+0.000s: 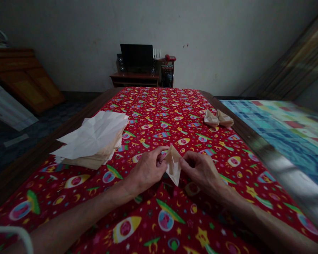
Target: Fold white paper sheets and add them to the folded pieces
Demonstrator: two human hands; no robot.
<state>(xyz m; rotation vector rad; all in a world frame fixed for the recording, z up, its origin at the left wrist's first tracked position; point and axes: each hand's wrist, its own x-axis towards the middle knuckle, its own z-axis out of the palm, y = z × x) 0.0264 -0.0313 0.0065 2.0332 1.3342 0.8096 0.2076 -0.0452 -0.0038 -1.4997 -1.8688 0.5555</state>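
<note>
A small folded paper piece [173,166], cream-coloured and shaped like a pointed boat with an opening in its middle, is held up over the red patterned cloth. My left hand [151,165] pinches its left side between thumb and fingers. On its right side my right hand [198,165] grips the edge with thumb and forefinger. Two similar folded paper pieces [218,119] rest side by side at the right of the cloth. To the left lies a stack of paper sheets [95,135], white and creased on top, tan beneath.
The table [225,106] has dark wooden edges around its red cloth [161,109]. Beyond it a monitor [137,56] stands on a small desk [134,78] with speakers. A bed [283,123] is at right, a wooden cabinet [26,79] at left.
</note>
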